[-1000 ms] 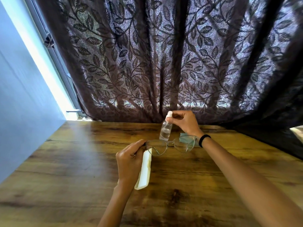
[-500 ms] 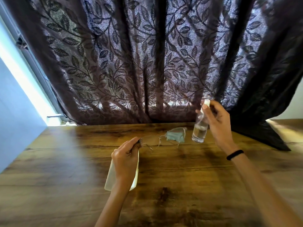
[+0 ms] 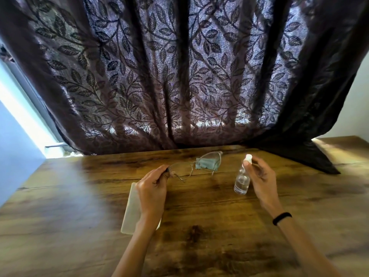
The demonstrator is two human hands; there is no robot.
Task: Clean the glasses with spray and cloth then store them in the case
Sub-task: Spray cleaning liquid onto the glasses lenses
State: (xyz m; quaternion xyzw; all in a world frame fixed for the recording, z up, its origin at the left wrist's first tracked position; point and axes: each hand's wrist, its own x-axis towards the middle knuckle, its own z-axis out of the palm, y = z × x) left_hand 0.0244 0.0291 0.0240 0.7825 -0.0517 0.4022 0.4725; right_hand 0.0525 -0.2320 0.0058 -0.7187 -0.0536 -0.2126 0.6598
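My left hand point(image 3: 152, 188) pinches the thin-rimmed glasses point(image 3: 192, 166) by their left end and holds them above the wooden table point(image 3: 209, 226), lenses facing me. My right hand point(image 3: 261, 176) grips a small clear spray bottle point(image 3: 242, 181) with a white nozzle, upright and to the right of the glasses, apart from them. A folded pale blue cloth point(image 3: 207, 162) lies on the table behind the right lens. The white glasses case point(image 3: 130, 210) lies under my left wrist, partly hidden by it.
A dark leaf-patterned curtain point(image 3: 179, 76) hangs along the table's far edge, and its right end drapes onto the tabletop point(image 3: 311, 156). A pale blue wall point(image 3: 14, 156) borders the table on the left. A black band is on my right wrist.
My right hand has carried the spray bottle from just above the glasses out to the right and lower. The glasses have tilted, and the view has shifted rightward.
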